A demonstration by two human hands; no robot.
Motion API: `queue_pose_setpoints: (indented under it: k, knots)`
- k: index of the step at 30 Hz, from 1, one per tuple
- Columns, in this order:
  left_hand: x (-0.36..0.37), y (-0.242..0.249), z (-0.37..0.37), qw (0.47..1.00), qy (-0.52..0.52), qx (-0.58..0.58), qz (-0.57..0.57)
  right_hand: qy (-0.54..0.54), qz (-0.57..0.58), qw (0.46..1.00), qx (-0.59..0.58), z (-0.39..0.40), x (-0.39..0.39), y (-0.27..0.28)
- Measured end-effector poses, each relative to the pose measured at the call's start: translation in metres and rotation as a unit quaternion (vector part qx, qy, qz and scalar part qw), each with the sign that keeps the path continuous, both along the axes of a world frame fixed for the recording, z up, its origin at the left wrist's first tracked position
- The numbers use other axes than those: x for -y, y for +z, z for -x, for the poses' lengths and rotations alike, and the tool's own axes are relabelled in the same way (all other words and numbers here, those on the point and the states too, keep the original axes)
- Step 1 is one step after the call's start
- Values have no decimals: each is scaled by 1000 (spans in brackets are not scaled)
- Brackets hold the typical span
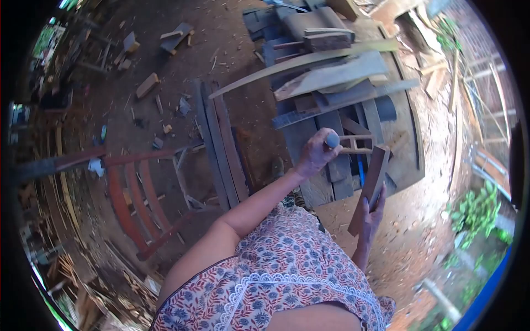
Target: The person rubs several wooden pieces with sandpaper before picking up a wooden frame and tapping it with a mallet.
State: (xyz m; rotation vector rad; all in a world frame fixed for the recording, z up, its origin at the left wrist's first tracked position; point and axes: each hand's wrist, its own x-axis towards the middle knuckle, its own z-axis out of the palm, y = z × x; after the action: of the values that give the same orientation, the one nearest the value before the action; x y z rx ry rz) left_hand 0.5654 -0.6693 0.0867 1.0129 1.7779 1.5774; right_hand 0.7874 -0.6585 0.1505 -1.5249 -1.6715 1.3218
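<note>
My left hand (pixel 317 153) is closed around an object with a round grey end (pixel 332 140). The rest of that object is hidden in the fist, so its kind does not show. On the right, my right hand (pixel 374 212) grips a flat brown wooden piece (pixel 376 174), held at a slant with the thumb on its face. Just past the left hand, a small pale wooden frame (pixel 356 150) lies among dark boards. A thin blue object (pixel 361 171) rests between my hands on the workbench (pixel 406 149).
Long boards (pixel 326 83) are piled across the far part of the bench. To the left stand upright dark planks (pixel 218 143) and a reddish slatted wooden frame (pixel 132 204). Wood offcuts (pixel 147 85) and shavings litter the dirt floor. Green plants (pixel 477 215) grow at right.
</note>
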Motion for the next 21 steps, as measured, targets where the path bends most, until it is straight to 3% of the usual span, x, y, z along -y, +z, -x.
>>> queue_pose_setpoints:
  k: [10,13,19,21]
  knots:
    - [30,-5,10,996,57,-63,-21,60,-26,998,5,16,-31,8]
    - [39,-7,-8,995,79,45,50,93,0,995,37,10,-50,13]
    - [38,-26,-66,970,236,65,-9,236,-69,969,11,-13,-112,-17]
    - [36,-13,-86,966,255,31,35,260,-27,965,20,-3,-120,-1]
